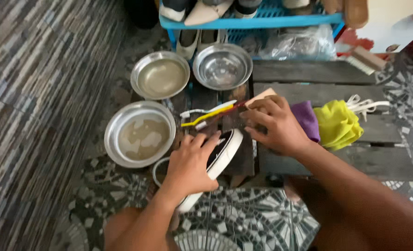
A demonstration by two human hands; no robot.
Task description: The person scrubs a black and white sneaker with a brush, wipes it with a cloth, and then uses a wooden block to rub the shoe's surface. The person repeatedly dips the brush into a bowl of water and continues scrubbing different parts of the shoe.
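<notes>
The wooden pallet (318, 74) serves as the work surface, and all positions below are given from it. At its far edge stands a blue plastic shoe rack (253, 21) loaded with footwear, with a crumpled clear plastic bag (299, 44) beneath.

On the pallet's left portion sit three round metal basins. The near-left basin (140, 134) holds cloudy, soapy-looking water; the far-left basin (160, 75) holds murky water; the far-centre basin (222, 66) appears nearly empty. In my judgement, the clouded water indicates washing is already under way, not merely prepared.

Over the pallet's near edge, the black sneaker with a white sole (218, 160) is held on its side. The left hand (190, 165) grips it, fingers curled over the upper and closed firmly on it. The sole shows white along the visible rim; whether the upper is clean cannot be told.

The right hand (276, 125) hovers at pallet centre, fingers bent and narrow over a pale flat item, possibly a soap bar or brush back; what it holds cannot be confirmed.

To the right on the pallet lie a yellow cloth (336, 123) and a purple cloth (307, 120), both seemingly unused, and white laces (367, 104) removed and set aside. A scrubbing brush (364, 59) rests at the far right corner. Toothbrushes (206, 116) lie between the basins and the sneaker.

Assessment: scrubbing appears mid-course; wiping dry and relacing remain.
</notes>
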